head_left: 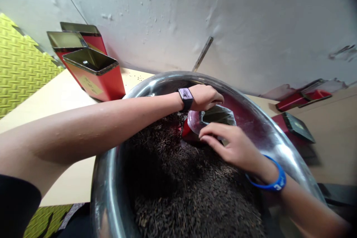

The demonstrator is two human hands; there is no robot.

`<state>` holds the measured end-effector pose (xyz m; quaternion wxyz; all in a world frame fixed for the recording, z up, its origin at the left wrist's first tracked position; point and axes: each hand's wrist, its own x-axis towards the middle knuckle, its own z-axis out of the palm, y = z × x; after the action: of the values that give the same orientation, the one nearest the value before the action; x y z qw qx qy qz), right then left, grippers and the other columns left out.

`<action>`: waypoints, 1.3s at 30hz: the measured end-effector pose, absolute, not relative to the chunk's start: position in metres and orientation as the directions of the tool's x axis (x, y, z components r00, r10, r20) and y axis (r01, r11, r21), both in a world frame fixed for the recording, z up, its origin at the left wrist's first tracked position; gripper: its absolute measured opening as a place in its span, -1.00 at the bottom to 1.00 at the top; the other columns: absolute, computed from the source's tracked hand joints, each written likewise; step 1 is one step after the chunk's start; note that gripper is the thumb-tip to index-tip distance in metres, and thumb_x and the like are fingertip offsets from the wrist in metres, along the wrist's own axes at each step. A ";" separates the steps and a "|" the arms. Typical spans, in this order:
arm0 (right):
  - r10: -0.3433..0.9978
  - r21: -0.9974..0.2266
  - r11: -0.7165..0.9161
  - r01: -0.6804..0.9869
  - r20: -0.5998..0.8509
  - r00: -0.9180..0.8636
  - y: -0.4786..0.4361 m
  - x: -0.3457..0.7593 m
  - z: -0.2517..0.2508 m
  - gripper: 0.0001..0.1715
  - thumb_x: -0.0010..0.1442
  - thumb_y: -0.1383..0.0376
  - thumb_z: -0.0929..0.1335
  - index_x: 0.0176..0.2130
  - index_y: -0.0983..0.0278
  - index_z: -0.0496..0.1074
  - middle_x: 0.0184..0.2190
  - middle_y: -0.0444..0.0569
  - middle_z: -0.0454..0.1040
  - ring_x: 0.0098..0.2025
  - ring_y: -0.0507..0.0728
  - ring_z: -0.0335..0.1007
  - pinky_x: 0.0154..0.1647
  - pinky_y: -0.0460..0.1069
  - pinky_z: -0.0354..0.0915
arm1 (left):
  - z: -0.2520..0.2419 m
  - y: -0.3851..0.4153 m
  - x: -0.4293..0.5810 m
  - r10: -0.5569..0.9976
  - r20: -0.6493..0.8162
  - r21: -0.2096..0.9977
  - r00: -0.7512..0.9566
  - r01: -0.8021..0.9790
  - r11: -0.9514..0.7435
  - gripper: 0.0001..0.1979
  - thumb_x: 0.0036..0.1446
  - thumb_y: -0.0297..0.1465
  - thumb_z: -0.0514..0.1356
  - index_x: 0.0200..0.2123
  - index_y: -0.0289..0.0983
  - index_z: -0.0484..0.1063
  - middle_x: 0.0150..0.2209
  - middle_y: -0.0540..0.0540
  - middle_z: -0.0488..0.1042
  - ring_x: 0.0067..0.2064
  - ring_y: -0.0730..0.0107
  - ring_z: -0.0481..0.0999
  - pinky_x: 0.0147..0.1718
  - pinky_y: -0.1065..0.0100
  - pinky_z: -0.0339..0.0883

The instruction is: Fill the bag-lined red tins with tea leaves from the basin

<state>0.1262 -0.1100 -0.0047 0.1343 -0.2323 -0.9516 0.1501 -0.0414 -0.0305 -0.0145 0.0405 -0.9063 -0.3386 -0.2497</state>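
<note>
A large shiny metal bowl [111, 178] holds a heap of dark, dry shreds that look like loose tea leaves [200, 197]. Inside it, near the far wall, a red tin [189, 132] stands among the leaves, lined with a clear plastic bag [194, 121] folded over its rim. My left hand [205, 97], watch on the wrist, has its fingers curled at the bag's far edge. From the right, my right hand [232, 143], with a blue wristband, pinches the bag's near edge between thumb and fingers. The tin's lower part is hidden.
Several open red tins [103, 81] stand at the left on the pale table [69, 182]. More red tins, one dark-lidded [298, 128], lie at the right. Behind the bowl rises a grey wall [156, 18]. Yellow foam matting [22, 67] covers the floor at left.
</note>
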 end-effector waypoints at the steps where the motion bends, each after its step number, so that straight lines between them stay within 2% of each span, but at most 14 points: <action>1: 0.518 -0.314 0.844 0.434 0.271 -0.811 -0.105 0.131 0.000 -0.85 0.18 0.31 0.24 -0.27 0.22 0.39 -0.31 -0.10 0.46 -0.27 0.04 0.37 -0.21 -0.05 0.26 | -0.014 -0.031 -0.041 0.590 0.484 0.102 0.646 0.628 -0.771 -0.73 0.17 -0.36 -0.01 -0.16 -0.20 0.44 -0.22 -0.09 0.51 -0.23 0.37 0.47 -0.33 0.40 0.24; 4: 0.585 -0.193 0.799 0.569 0.469 -0.662 -0.082 0.149 0.002 -0.87 0.15 0.30 0.28 -0.28 0.24 0.40 -0.31 -0.07 0.47 -0.29 0.06 0.37 -0.24 -0.03 0.26 | -0.014 -0.031 -0.041 0.593 0.480 0.108 0.646 0.627 -0.771 -0.72 0.16 -0.37 0.00 -0.13 -0.20 0.43 -0.21 -0.09 0.51 -0.22 0.37 0.47 -0.30 0.39 0.26; 6: 0.615 -0.155 0.754 0.639 0.508 -0.603 -0.067 0.159 -0.001 -0.86 0.13 0.29 0.29 -0.28 0.26 0.40 -0.35 -0.07 0.47 -0.36 0.06 0.37 -0.32 -0.03 0.26 | -0.014 -0.032 -0.040 0.600 0.479 0.109 0.641 0.634 -0.765 -0.71 0.17 -0.36 -0.01 -0.11 -0.19 0.42 -0.19 -0.09 0.51 -0.22 0.37 0.48 -0.29 0.38 0.27; 9: 0.643 -0.140 0.719 0.681 0.507 -0.574 -0.054 0.167 -0.005 -0.85 0.12 0.30 0.28 -0.27 0.27 0.41 -0.39 -0.08 0.47 -0.43 0.04 0.34 -0.37 -0.04 0.25 | -0.015 -0.031 -0.040 0.612 0.481 0.109 0.627 0.651 -0.752 -0.69 0.17 -0.36 -0.01 -0.06 -0.18 0.39 -0.14 -0.10 0.49 -0.19 0.37 0.47 -0.26 0.36 0.28; 17: 0.654 -0.146 0.712 0.687 0.492 -0.575 -0.055 0.167 0.000 -0.87 0.12 0.31 0.28 -0.29 0.27 0.40 -0.38 -0.10 0.47 -0.40 0.03 0.34 -0.35 -0.07 0.24 | -0.018 -0.030 -0.039 0.626 0.457 0.108 0.632 0.659 -0.744 -0.66 0.17 -0.35 -0.01 0.00 -0.15 0.34 -0.13 -0.09 0.48 -0.17 0.35 0.47 -0.25 0.35 0.27; 30: 0.646 -0.154 0.723 0.673 0.494 -0.582 -0.056 0.167 -0.001 -0.89 0.11 0.33 0.28 -0.32 0.27 0.38 -0.42 -0.15 0.44 -0.45 -0.03 0.29 -0.38 -0.10 0.19 | -0.013 -0.034 -0.036 0.597 0.426 0.110 0.680 0.616 -0.780 -0.72 0.18 -0.32 0.00 -0.08 -0.16 0.40 -0.14 -0.05 0.49 -0.19 0.39 0.46 -0.31 0.40 0.24; 39: 0.674 -0.189 0.712 0.676 0.455 -0.583 -0.053 0.169 -0.006 -0.84 0.12 0.30 0.26 -0.31 0.28 0.42 -0.38 -0.10 0.48 -0.39 0.01 0.34 -0.34 -0.08 0.21 | -0.014 -0.033 -0.037 0.568 0.443 0.080 0.694 0.600 -0.796 -0.71 0.21 -0.25 -0.03 -0.19 -0.18 0.44 -0.20 -0.05 0.50 -0.23 0.39 0.46 -0.36 0.41 0.22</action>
<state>0.1688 -0.0533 -0.0058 0.2546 -0.3792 -0.8896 -0.0023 -0.0372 -0.0334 -0.0144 0.0352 -0.9197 -0.3174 -0.2286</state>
